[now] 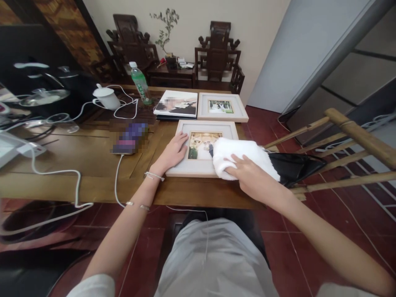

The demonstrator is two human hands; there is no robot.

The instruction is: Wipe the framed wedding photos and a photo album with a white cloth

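A light wooden picture frame [193, 170] lies flat near the table's front edge, a photo showing inside its pale mat. My left hand [173, 153] rests on the frame's left side with its fingers stretched out. In my right hand [252, 177] is a folded white towel [246, 150], pressed onto the frame's right part, where it hides some of the photo and the right edge. Beyond it lie a second picture frame [241, 108] and a white photo album or panel [192, 99] atop something dark.
A phone [130, 138] on a white cable, a lidded white cup [107, 97] and a green-labelled bottle [140, 84] stand left on the wooden table [148, 189]. Cables cross its left side. A bamboo chair or rack [355, 136] with a black bag [293, 167] is at the right.
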